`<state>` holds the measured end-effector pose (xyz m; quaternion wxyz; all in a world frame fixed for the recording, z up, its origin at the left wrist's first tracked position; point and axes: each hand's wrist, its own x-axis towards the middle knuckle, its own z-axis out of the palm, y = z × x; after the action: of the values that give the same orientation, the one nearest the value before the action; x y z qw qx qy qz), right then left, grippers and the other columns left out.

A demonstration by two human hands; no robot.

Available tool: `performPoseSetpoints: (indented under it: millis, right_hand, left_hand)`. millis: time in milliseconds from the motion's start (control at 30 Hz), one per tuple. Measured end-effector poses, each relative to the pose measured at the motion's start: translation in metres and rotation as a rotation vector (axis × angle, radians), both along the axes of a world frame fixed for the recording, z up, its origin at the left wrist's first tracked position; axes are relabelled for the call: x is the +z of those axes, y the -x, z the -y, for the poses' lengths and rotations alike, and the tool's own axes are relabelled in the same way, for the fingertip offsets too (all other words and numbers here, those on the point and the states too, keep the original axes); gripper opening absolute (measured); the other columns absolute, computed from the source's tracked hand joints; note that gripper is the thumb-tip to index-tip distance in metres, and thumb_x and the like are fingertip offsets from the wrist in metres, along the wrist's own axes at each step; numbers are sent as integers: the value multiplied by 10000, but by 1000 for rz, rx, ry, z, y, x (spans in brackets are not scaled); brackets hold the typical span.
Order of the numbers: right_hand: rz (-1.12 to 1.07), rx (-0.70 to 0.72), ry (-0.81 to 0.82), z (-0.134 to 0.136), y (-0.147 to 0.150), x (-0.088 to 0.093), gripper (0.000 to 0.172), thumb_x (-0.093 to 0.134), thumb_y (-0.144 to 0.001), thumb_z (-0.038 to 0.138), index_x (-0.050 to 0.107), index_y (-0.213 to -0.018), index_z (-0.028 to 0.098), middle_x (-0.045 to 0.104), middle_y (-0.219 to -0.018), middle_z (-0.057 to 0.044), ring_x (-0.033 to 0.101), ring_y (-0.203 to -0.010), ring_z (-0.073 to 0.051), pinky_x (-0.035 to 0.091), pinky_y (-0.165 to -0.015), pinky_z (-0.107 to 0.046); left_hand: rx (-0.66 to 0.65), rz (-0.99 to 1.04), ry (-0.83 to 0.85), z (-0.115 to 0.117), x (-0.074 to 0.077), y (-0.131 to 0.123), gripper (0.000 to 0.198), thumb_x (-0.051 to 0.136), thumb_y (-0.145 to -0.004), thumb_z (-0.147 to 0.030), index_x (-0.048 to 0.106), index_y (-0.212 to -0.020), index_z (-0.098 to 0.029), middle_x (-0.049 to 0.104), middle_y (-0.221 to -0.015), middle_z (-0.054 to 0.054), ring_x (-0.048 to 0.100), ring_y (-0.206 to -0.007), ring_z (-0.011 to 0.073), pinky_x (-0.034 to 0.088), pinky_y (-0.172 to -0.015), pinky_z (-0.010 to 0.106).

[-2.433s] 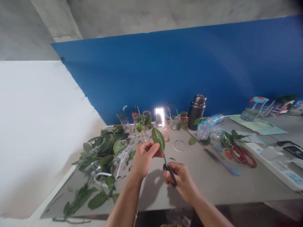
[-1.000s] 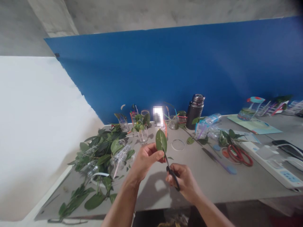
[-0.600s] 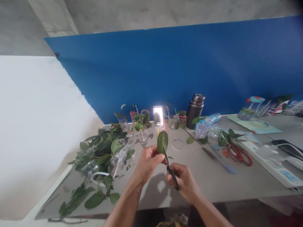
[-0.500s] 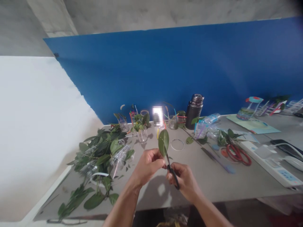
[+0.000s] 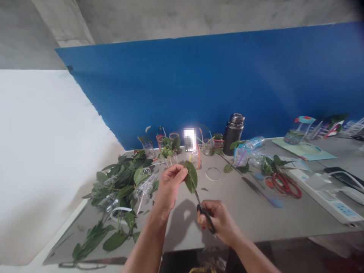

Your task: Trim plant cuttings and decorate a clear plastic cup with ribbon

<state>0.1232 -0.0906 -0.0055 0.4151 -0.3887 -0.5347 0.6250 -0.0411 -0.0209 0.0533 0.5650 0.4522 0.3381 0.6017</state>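
Between the thumb and fingers of my left hand point(image 5: 170, 186) a green leaf point(image 5: 191, 178) is pinched near its upper left edge. My right hand point(image 5: 217, 220) is closed around the black handles of a pair of scissors point(image 5: 205, 216). The scissors point up and left, and their blades lie against the leaf's lower part. A small dark leaf scrap point(image 5: 204, 189) rests on the table just right of the leaf. Behind my left hand stand clear cups holding leaves and coloured straws, partly hidden by the hand.
Leafy cuttings point(image 5: 122, 182) heap up on the left. A dark thermos point(image 5: 233, 134) stands at the back near a plastic bottle point(image 5: 255, 142). A white ring point(image 5: 213, 174) lies mid-table. Red-handled scissors point(image 5: 286, 185) and a power strip point(image 5: 327, 201) are on the right.
My left hand has moved up and left and now grips the leaf's upper edge rather than its lower end. A scrap now lies on the table. The scissors have shifted slightly left.
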Motion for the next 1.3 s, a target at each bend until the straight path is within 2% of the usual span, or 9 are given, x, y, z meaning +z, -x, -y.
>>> performPoseSetpoints:
  millis: [100, 200, 300, 467, 567, 733, 867, 1100, 1300]
  right_hand:
    - [4, 86, -52, 1, -5, -4, 449, 800, -706, 579, 705, -823, 156, 599, -675, -5, 449, -575, -107, 362, -532, -227]
    - [-88, -29, -100, -6, -6, -1, 454, 808, -720, 546, 725, -959, 169, 617, -745, -12, 470, -615, -122, 377, -544, -232]
    - [-207, -250, -171, -22, 0, 12, 379, 830, -715, 482, 709, -906, 178, 649, -808, -32, 497, -674, -135, 398, -582, -238]
    - [-271, -443, -123, -41, 13, 28, 299, 844, -671, 373, 668, -828, 190, 596, -712, 15, 464, -627, -115, 391, -558, -220]
    - [-243, -454, -120, -38, 14, 24, 279, 829, -669, 359, 637, -782, 191, 573, -671, 28, 450, -597, -108, 373, -532, -217]
    - [-137, -135, -73, -32, 1, 12, 324, 857, -623, 340, 657, -819, 179, 683, -727, -21, 538, -612, -133, 416, -553, -237]
    - [-126, -353, -110, -33, -10, 13, 274, 801, -695, 394, 648, -787, 186, 689, -702, -33, 555, -629, -150, 426, -570, -249]
    - [-146, -489, -149, -28, -7, 27, 245, 802, -688, 344, 650, -795, 185, 652, -707, -13, 533, -606, -134, 416, -534, -238]
    - [-41, -627, -203, -30, -9, 24, 230, 771, -667, 335, 633, -776, 186, 582, -621, 21, 473, -533, -110, 381, -500, -231]
  left_hand:
    - [139, 82, -16, -4, -1, -1, 330, 876, -723, -414, 645, -684, -181, 591, -651, -24, 515, -599, 96, 436, -601, 218]
    - [237, 89, -32, -5, -2, -2, 318, 861, -748, -418, 640, -716, -191, 578, -659, -33, 495, -605, 94, 412, -597, 212]
    - [253, 5, -73, 0, -5, -9, 315, 827, -792, -440, 647, -723, -190, 595, -668, -25, 520, -636, 109, 427, -627, 225]
    - [278, -132, -121, 10, -9, -22, 316, 800, -818, -453, 674, -729, -178, 620, -697, -13, 528, -662, 116, 433, -647, 231]
    - [274, -103, -144, 12, -9, -21, 322, 810, -814, -446, 653, -721, -180, 587, -684, -26, 504, -654, 106, 420, -640, 222]
    - [202, 144, -44, 7, -4, -21, 341, 842, -777, -456, 607, -763, -209, 593, -715, -44, 482, -605, 88, 392, -594, 210]
    - [145, 177, -9, 4, -5, -31, 379, 857, -735, -489, 601, -771, -212, 631, -744, -26, 546, -658, 118, 444, -654, 240]
    - [444, -171, -196, 12, -3, -52, 208, 766, -825, -326, 651, -701, -204, 656, -805, 6, 582, -800, 164, 460, -771, 265]
    - [464, -212, -248, 18, 0, -59, 201, 753, -832, -297, 656, -681, -209, 704, -900, 43, 628, -884, 196, 481, -801, 279]
